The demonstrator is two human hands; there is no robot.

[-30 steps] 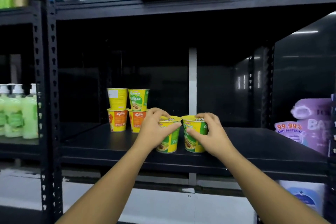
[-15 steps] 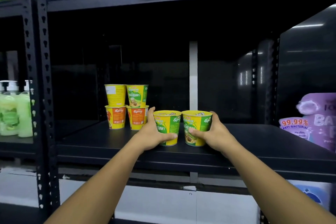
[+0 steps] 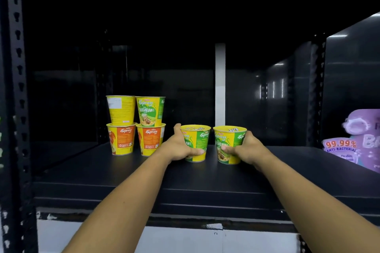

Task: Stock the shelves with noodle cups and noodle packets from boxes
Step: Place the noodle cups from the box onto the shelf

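A purple pouch (printed "99.99% anti-bacterial") is seen at the right edge, partly cut off. A white vertical strip is set far back, right of centre. A glossy dark panel, in which lights are reflected, is seen beyond the pouch.

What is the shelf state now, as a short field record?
left hand: grips left cup
right hand: grips right cup
held cups: upright on shelf, side by side, apart
stack: two upper cups on two orange cups, left of the hands
far right: purple pack
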